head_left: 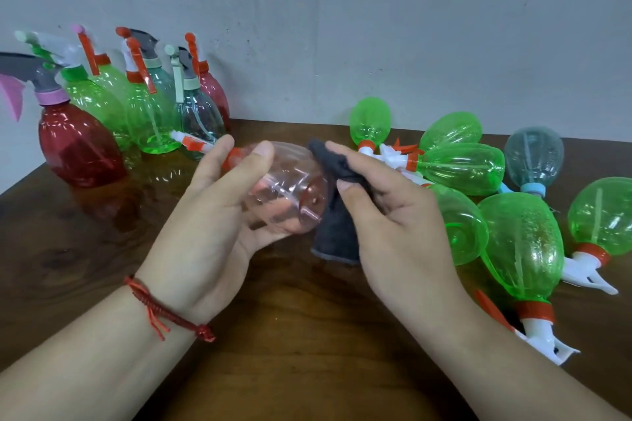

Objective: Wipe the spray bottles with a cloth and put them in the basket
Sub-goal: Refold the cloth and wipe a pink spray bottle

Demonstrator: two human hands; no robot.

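My left hand [219,202] grips a clear pink spray bottle [290,195] lying sideways above the table, its red and white nozzle pointing left. My right hand [386,208] pinches a dark grey cloth [337,215] against the bottle's base end. Several green bottles [461,167] and one pale blue bottle [533,157] lie in a heap on the right. No basket is in view.
Several upright bottles, red [78,143], green [150,120] and teal [198,116], stand in a cluster at the back left by the grey wall. The dark wooden table [301,318] shows bare wood in the front middle. A red string bracelet circles my left wrist.
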